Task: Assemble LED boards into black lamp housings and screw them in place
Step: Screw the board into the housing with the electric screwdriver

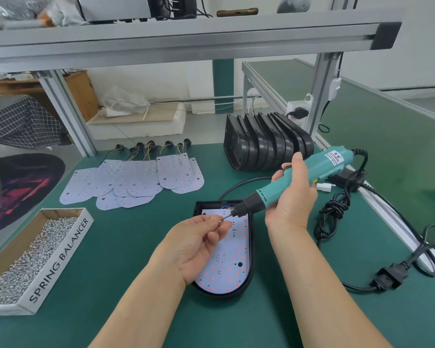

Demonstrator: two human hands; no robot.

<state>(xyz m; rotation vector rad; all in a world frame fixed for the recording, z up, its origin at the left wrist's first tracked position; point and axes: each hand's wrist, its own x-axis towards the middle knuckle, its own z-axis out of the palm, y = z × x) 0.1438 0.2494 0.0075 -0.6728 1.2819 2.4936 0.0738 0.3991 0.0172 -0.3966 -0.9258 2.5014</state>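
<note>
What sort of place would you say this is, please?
Likely a lamp assembly workshop: stacked housings, spread LED boards and a box of screws sit on a green bench.

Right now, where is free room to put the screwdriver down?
Bare mat lies between the screw box and the housing, and near its front edge. Right of the housing the cables crowd it; behind lie loose boards and stacked housings.

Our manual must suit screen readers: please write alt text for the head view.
A right hand holds a teal screwdriver tilted down to a screw pinched by the left hand, above an LED board seated in a black housing on a green bench. A box of screws lies left; spare boards and stacked housings sit behind.
</note>
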